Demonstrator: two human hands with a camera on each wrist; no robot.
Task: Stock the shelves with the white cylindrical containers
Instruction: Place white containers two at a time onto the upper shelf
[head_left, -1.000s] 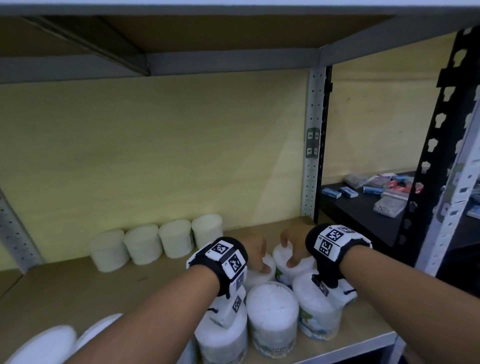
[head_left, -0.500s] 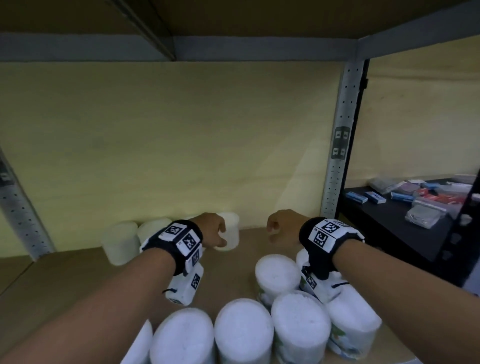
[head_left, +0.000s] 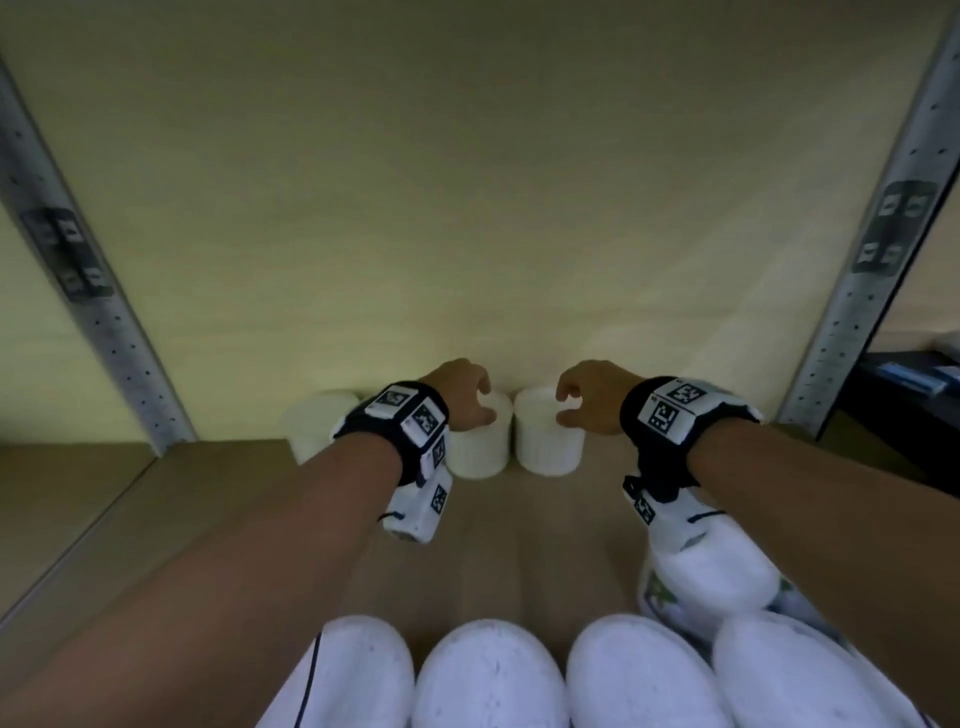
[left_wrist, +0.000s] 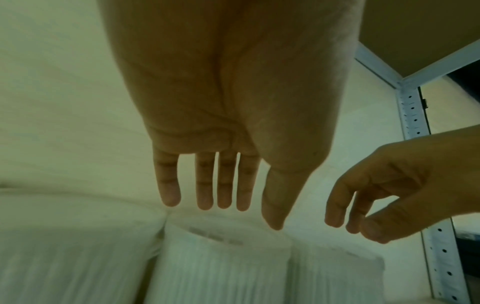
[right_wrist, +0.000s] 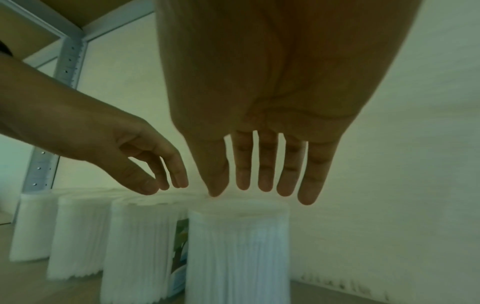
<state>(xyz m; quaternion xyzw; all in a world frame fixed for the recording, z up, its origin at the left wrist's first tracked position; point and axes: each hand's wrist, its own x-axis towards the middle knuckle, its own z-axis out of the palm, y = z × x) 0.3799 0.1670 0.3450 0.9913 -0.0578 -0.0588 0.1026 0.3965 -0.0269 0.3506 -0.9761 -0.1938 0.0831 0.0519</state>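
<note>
Fingers (left_wrist: 205, 185) of left hand (head_left: 462, 392) and right hand (head_left: 592, 397) spread, relaxed, just above two back-row containers (head_left: 548, 436), gripping nothing.

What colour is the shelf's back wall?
Pale yellow back wall; clearest in the head view.

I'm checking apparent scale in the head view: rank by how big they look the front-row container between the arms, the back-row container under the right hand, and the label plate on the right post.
1. Front-row container, largest, though it is nearest the camera.
2. Back-row container.
3. Label plate, smallest.
</note>
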